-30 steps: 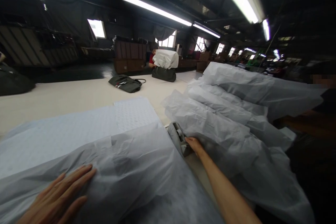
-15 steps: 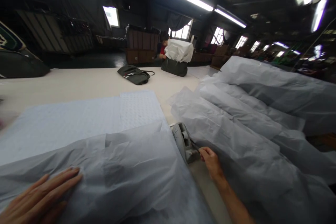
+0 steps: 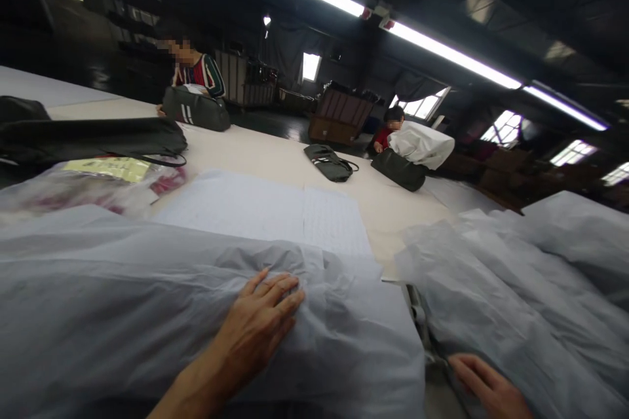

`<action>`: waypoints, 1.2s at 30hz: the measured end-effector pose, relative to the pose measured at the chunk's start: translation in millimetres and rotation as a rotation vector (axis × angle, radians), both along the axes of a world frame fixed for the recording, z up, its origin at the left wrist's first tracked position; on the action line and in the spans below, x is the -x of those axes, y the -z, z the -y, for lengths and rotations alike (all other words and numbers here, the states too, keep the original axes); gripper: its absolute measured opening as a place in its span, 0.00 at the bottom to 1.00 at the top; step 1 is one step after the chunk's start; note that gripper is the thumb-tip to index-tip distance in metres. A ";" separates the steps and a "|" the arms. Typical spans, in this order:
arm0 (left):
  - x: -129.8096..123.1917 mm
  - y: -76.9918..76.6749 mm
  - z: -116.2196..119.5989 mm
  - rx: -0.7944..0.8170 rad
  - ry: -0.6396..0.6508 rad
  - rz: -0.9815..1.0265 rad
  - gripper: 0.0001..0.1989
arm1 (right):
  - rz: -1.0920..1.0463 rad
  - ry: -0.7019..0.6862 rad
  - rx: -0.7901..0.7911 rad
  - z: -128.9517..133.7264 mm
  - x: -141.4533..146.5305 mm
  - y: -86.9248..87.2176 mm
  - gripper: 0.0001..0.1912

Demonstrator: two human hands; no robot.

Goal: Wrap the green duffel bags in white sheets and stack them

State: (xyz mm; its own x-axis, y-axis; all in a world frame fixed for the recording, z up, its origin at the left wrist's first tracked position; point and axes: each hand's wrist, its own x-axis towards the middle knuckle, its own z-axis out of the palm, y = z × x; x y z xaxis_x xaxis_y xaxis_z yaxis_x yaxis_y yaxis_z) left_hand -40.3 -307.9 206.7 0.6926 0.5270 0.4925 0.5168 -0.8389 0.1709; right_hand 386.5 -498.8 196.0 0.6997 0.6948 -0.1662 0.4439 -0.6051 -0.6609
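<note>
In the head view, the left hand [image 3: 263, 321] lies flat, fingers loosely spread and grasping nothing, on a translucent plastic cover [image 3: 147, 314] stretched along the near edge of the tabletop [image 3: 265, 150]. The right hand [image 3: 486, 383] has curled fingers beside a partly hidden grey device [image 3: 417, 314]; whether they pinch anything cannot be told. Crumpled plastic sheets [image 3: 515, 288] lie right of the device; a dark bag [image 3: 329, 162] rests near the far edge.

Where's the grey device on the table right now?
In the head view, the grey device sits partly hidden right of centre, between the pale sheet under the left hand and the crumpled sheets, just beyond the right hand.
</note>
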 end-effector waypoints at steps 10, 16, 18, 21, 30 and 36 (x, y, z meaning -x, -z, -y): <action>-6.0 7.1 -3.1 -0.002 -0.028 0.103 0.16 | 0.052 -1.105 0.172 -188.1 222.0 -142.8 0.09; -10.6 19.3 -4.4 -0.036 -0.014 0.162 0.19 | 0.040 -1.189 0.409 -231.8 227.4 -124.9 0.09; -12.1 21.0 -3.8 -0.034 -0.025 0.176 0.16 | 0.062 -1.181 0.455 -236.1 227.5 -127.1 0.08; -13.1 21.8 -2.9 -0.039 -0.020 0.186 0.13 | 0.191 -1.169 0.507 -240.1 231.4 -129.3 0.06; -11.7 24.2 -0.6 -0.062 -0.034 0.110 0.12 | 0.801 -1.430 0.522 -249.9 259.2 -136.2 0.11; -15.7 30.2 2.6 -0.061 -0.065 0.185 0.10 | 0.726 -1.581 0.209 -276.3 229.8 -115.1 0.31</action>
